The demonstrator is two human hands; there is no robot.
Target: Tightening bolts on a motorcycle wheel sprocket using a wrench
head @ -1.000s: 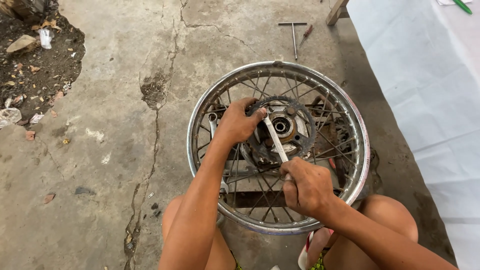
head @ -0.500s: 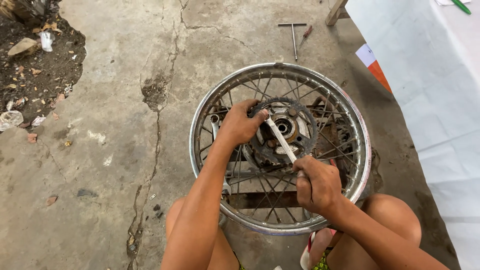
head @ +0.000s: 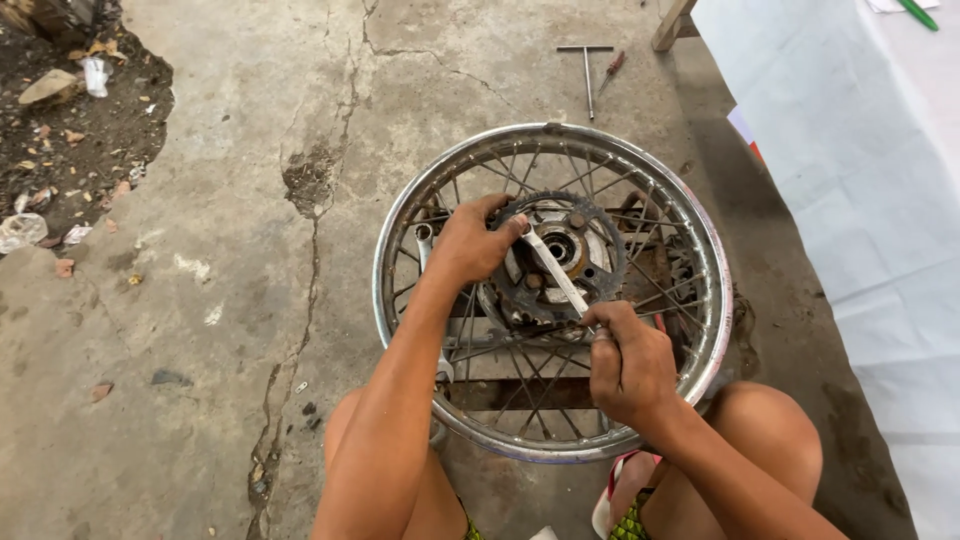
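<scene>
A spoked motorcycle wheel (head: 700,250) with a chrome rim lies flat on the concrete in front of my knees. A dark toothed sprocket (head: 600,225) sits on its hub. My left hand (head: 475,240) rests on the left edge of the sprocket, fingers curled over it. In my right hand (head: 625,360) I grip the lower end of a slim silver wrench (head: 555,272). The wrench runs up and left, and its far end lies on the sprocket beside my left fingertips.
A T-handle wrench (head: 586,68) and a small red-handled screwdriver (head: 611,70) lie on the concrete beyond the wheel. A white cloth (head: 860,170) covers the right side. A dirt patch with stones and litter (head: 70,110) lies top left. Cracks run through the concrete.
My right hand has shifted slightly right and down with the wrench, swinging its handle. My left hand stays on the sprocket.
</scene>
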